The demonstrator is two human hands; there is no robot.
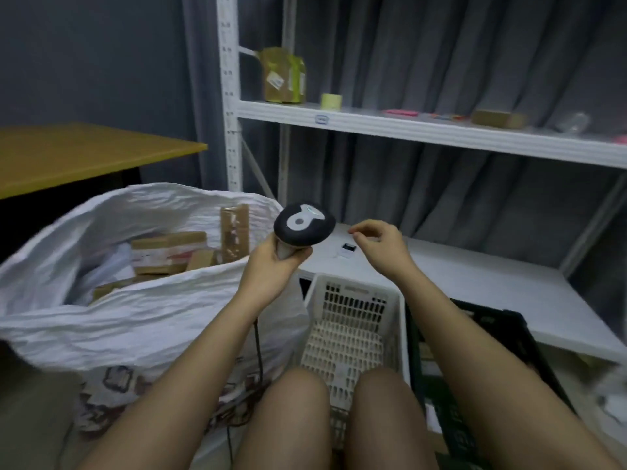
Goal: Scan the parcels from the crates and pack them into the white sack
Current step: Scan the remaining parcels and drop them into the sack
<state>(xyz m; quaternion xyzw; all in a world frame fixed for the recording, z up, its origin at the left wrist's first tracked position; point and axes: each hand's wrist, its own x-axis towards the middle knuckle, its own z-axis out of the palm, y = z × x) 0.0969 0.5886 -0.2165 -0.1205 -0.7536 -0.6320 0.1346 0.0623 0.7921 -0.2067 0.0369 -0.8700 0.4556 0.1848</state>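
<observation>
parcels (168,251), brown cardboard boxes, lie inside the white sack (142,320), which stands open at the person's left, beside the knees. just right of the sack sits a white slatted crate (353,329), with a black crate (488,337) touching its right side. left hand (271,266) grips the handle of a barcode scanner (304,226), its cable hanging down. right hand (380,244) hovers over the lower white shelf (492,283), fingers loosely curled, holding nothing. a taped box (283,76) stands on the upper shelf.
</observation>
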